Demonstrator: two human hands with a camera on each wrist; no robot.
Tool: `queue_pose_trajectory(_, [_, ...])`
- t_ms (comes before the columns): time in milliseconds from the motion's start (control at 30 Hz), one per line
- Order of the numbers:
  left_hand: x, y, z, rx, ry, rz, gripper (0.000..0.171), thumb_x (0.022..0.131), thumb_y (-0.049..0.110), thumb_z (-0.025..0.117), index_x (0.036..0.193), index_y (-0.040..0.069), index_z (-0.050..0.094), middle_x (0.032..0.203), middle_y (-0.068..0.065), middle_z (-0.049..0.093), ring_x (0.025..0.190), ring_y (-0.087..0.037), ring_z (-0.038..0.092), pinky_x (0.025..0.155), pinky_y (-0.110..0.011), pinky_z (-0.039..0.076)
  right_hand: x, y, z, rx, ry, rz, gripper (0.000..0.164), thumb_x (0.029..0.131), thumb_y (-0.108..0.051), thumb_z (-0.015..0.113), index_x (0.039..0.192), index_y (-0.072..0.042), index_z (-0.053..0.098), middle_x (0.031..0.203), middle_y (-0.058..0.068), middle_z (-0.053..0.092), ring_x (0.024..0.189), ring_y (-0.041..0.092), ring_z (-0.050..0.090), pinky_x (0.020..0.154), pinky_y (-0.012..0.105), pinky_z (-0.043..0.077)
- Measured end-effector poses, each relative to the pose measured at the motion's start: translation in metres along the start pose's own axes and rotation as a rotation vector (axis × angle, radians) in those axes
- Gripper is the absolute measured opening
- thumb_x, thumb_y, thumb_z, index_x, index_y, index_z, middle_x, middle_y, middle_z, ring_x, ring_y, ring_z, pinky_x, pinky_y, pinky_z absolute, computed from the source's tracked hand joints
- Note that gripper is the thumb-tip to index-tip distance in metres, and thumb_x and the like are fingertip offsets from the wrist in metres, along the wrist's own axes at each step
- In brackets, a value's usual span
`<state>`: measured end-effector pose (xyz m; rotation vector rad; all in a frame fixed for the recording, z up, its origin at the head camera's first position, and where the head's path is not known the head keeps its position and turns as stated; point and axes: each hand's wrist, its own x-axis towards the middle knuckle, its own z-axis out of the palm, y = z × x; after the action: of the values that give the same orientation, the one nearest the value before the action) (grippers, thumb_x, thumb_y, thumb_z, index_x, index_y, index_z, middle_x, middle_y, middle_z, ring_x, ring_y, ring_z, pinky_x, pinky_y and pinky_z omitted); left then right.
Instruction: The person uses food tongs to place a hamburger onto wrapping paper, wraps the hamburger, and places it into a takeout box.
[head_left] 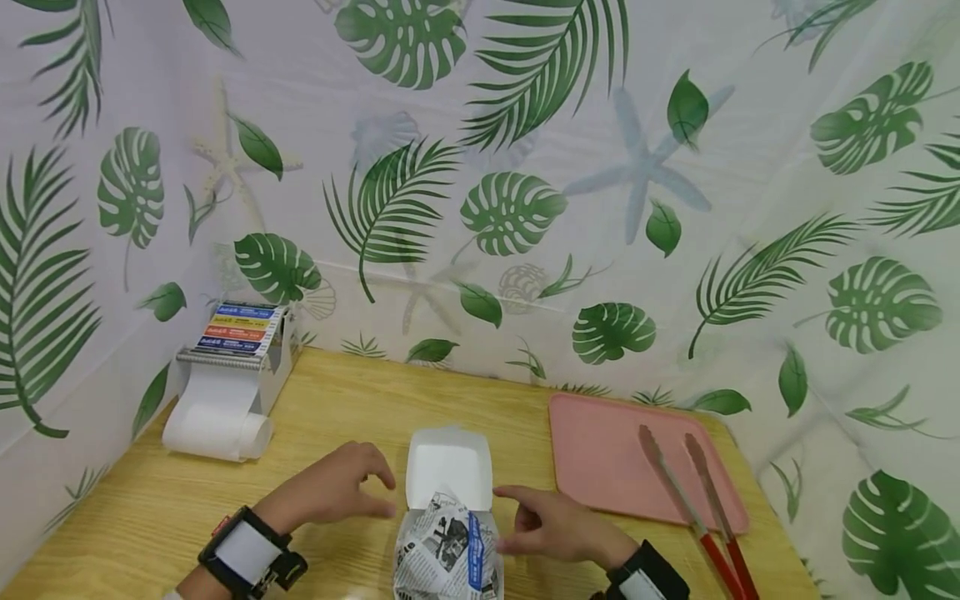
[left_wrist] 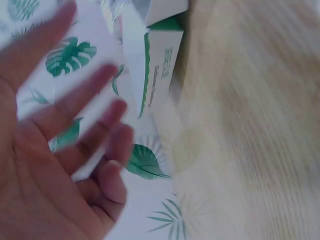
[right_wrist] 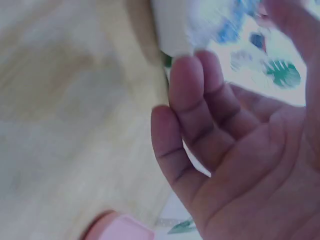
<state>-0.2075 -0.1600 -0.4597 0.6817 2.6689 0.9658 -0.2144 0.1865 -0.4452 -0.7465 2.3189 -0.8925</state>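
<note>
A small takeaway box (head_left: 450,471) with a white inside stands in the head view with its lid folded back. In its base lies a parcel wrapped in newsprint-patterned paper (head_left: 442,546), with a blue label (head_left: 475,550) across it. My left hand (head_left: 341,487) hovers left of the box, fingers loosely bent and holding nothing. On the other side, my right hand (head_left: 555,521) has its fingertips right at the box's edge, with the palm bare in the right wrist view. Green and white print shows on the box's outer wall (left_wrist: 161,70) in the left wrist view.
A label dispenser (head_left: 232,333) with several coloured label rolls and a hanging white strip (head_left: 217,417) stands at the back left. To the right, metal tongs with red handles (head_left: 723,558) lie across a pink tray (head_left: 600,458). A leaf-patterned sheet (head_left: 517,275) hangs behind the wooden table.
</note>
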Motion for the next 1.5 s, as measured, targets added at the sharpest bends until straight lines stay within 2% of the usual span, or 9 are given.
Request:
queue_pose_trajectory(200, [0.030,-0.014,0.006,-0.267,0.064,-0.282,0.059,0.105,0.039,0.053,0.143,-0.006,0.049,0.115,-0.016,0.068,0.099,-0.028,0.067,0.084,-0.046,0.054,0.029,0.007,-0.010,0.198,0.186,0.212,0.077,0.098,-0.052,0.061,0.153,-0.002,0.041,0.116,0.011,0.064,0.098,0.024,0.068,0.085,0.043,0.056])
queue_pose_trajectory(367, [0.041,-0.012,0.024,-0.509,0.069,-0.342,0.062,0.108,0.045,0.042,0.138,-0.008,0.047,0.091,-0.012,0.059,0.075,-0.019,0.056,0.070,-0.033,0.048,0.051,0.018,0.001,0.336,0.257,0.296,0.080,0.100,-0.055,0.055,0.153,0.003,0.037,0.130,0.020,0.062,0.102,0.028,0.069,0.089,0.046,0.057])
queue_pose_trajectory(467, [0.044,-0.007,0.030,-0.568,0.084,-0.334,0.066,0.108,0.049,0.042,0.141,-0.009,0.045,0.100,-0.013,0.060,0.078,-0.020,0.059,0.070,-0.031,0.049,0.058,0.022,0.006,0.390,0.267,0.278,0.073,0.105,-0.051,0.049,0.151,0.005,0.037,0.127,0.019,0.064,0.099,0.028,0.070,0.087,0.046,0.057])
queue_pose_trajectory(700, [0.046,0.003,0.027,-0.536,0.108,-0.287,0.070,0.107,0.050,0.043,0.156,0.001,0.031,0.133,-0.019,0.060,0.104,-0.025,0.067,0.097,-0.049,0.052,0.056,0.010,0.006,0.430,0.338,0.224,0.070,0.107,-0.047,0.046,0.155,0.001,0.031,0.138,0.026,0.054,0.105,0.032,0.068,0.091,0.047,0.056])
queue_pose_trajectory(900, [0.035,0.013,0.017,-0.447,0.126,-0.173,0.070,0.105,0.053,0.047,0.157,0.009,0.033,0.136,-0.015,0.056,0.107,-0.024,0.063,0.089,-0.049,0.052,0.039,-0.010,0.004,0.327,0.381,0.167,0.070,0.102,-0.047,0.057,0.158,-0.011,0.033,0.140,0.019,0.051,0.106,0.027,0.066,0.094,0.051,0.053])
queue_pose_trajectory(1100, [0.003,0.031,0.013,-0.290,0.061,-0.004,0.066,0.104,0.053,0.049,0.157,0.016,0.036,0.142,-0.010,0.050,0.113,-0.023,0.059,0.086,-0.043,0.053,0.012,-0.023,0.010,0.147,0.339,-0.057,0.060,0.104,-0.033,0.058,0.153,-0.004,0.040,0.144,0.020,0.049,0.116,0.032,0.061,0.092,0.049,0.053])
queue_pose_trajectory(1267, [-0.024,0.038,0.021,-0.097,0.064,0.076,0.065,0.103,0.059,0.045,0.155,0.021,0.040,0.138,0.000,0.052,0.111,-0.017,0.061,0.082,-0.036,0.055,-0.012,-0.022,0.021,0.015,0.289,-0.200,0.051,0.105,-0.034,0.056,0.151,-0.015,0.043,0.142,0.013,0.050,0.117,0.031,0.059,0.092,0.040,0.054])
queue_pose_trajectory(1367, [-0.038,0.039,0.028,-0.021,0.062,0.104,0.065,0.102,0.059,0.045,0.156,0.022,0.040,0.135,0.001,0.053,0.105,-0.014,0.062,0.078,-0.032,0.054,-0.023,-0.020,0.029,-0.014,0.258,-0.227,0.055,0.104,-0.037,0.058,0.152,-0.018,0.040,0.144,0.009,0.048,0.122,0.028,0.057,0.097,0.040,0.053])
queue_pose_trajectory(1500, [-0.052,0.037,0.038,-0.046,-0.007,0.096,0.068,0.101,0.058,0.050,0.158,0.025,0.035,0.138,-0.005,0.052,0.094,-0.007,0.062,0.073,-0.030,0.053,-0.032,-0.017,0.043,0.004,0.201,-0.185,0.063,0.102,-0.041,0.059,0.156,-0.020,0.033,0.151,0.009,0.042,0.129,0.030,0.054,0.101,0.044,0.051])
